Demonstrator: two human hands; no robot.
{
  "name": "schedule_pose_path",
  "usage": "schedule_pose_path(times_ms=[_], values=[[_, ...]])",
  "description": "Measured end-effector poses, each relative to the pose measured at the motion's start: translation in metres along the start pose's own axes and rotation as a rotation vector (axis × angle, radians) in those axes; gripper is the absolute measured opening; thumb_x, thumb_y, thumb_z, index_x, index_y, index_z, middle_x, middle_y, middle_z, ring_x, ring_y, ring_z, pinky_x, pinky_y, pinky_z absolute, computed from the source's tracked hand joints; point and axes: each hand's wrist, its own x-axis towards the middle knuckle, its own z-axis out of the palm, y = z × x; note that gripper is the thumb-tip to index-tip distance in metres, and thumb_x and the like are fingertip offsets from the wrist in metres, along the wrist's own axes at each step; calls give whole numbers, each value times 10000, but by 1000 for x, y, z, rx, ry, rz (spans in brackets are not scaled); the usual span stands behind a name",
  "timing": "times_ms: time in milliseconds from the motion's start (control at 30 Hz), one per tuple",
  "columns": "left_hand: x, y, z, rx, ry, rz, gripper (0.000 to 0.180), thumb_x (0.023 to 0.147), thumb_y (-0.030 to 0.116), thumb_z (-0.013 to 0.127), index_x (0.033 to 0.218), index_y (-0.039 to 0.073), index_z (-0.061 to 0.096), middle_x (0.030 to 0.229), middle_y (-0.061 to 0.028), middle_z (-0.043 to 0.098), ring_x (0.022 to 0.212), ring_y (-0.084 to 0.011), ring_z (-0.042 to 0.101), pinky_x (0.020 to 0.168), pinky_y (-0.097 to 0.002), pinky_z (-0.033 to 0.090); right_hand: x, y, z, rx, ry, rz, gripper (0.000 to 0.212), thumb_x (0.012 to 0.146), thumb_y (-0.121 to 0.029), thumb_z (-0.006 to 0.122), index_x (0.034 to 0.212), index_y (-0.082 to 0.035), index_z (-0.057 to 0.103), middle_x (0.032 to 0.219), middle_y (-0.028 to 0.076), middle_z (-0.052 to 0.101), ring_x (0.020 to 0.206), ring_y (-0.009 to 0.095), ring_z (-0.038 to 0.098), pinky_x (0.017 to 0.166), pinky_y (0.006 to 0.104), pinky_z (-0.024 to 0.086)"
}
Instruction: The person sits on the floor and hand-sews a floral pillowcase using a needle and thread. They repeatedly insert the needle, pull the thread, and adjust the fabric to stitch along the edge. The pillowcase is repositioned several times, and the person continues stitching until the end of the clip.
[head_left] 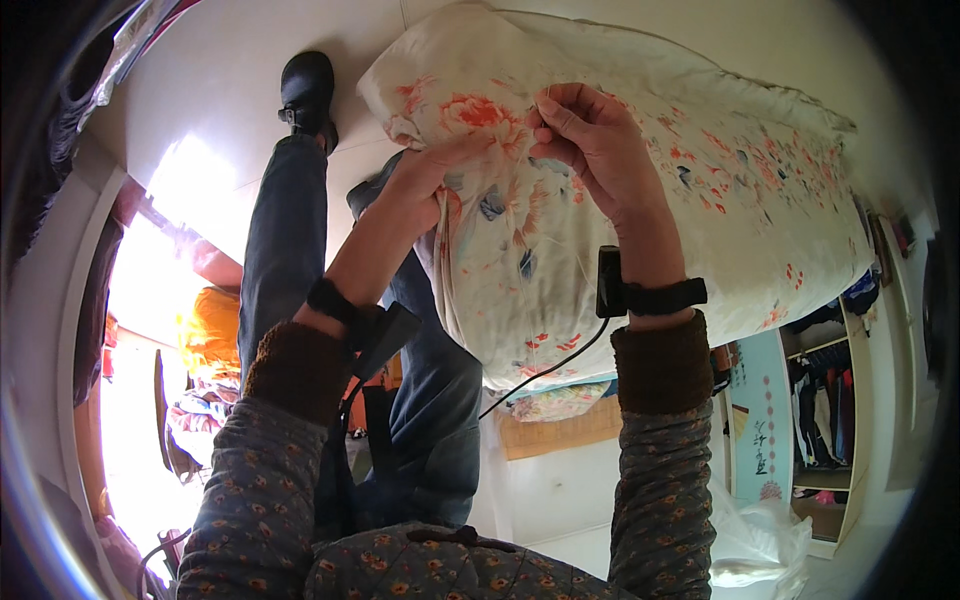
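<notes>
A thick cream quilt (620,260) with red and orange flowers and dark blue-grey leaves spreads out in front of me and to the right. At its left edge, my left hand (435,178) is closed on a fold of the cloth, and part of its fingers is hidden by the fabric. Just to the right and higher up, my right hand (590,130) is held over the quilt, thumb and forefinger pinched together. Something very fine, perhaps a thread, seems to be at those fingertips, too small to name.
My jean-covered legs (285,210) stretch out at the left, ending in a black shoe (307,88). A black cable (560,365) runs from my right wrist band. At lower right are a clear plastic bag (765,545) and an open wardrobe (825,400) with hanging clothes. Bright light floods the left.
</notes>
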Motion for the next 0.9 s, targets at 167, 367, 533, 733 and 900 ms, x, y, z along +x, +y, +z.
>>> schedule_pose_path(times_ms=[167,367,533,733,900], values=[[0,0,4,-60,-23,8,377,843,138,683,1183,27,565,1116,-109,638,988,-245,632,865,-427,528,11,-4,4,51,13,-5,178,934,-180,579,1045,-43,557,842,112,646,704,170,653,723,295,576],[2,1,-1,-74,20,19,395,827,122,707,1184,29,563,1133,-114,627,998,-249,628,877,-433,527,10,-55,-11,157,273,-764,130,949,-143,539,1026,-43,509,775,118,637,702,221,663,718,342,560],[6,-4,-2,-47,28,85,388,845,121,691,1195,26,552,1144,-117,620,1016,-247,620,877,-426,527,-47,4,-16,10,297,-355,55,953,-136,529,981,-101,498,632,33,558,494,86,464,447,209,356],[3,-3,-1,-40,47,97,355,854,105,676,1181,26,561,1141,-101,622,1015,-235,618,883,-386,519,-58,75,1,-44,181,58,81,915,-100,573,909,-21,585,632,-4,549,485,46,470,443,206,377],[-1,-1,1,-4,7,136,360,847,96,679,1181,28,563,1139,-99,623,1021,-230,615,888,-375,513,-54,83,6,-70,183,5,140,913,-130,587,904,9,603,680,12,591,521,50,487,478,214,398]])
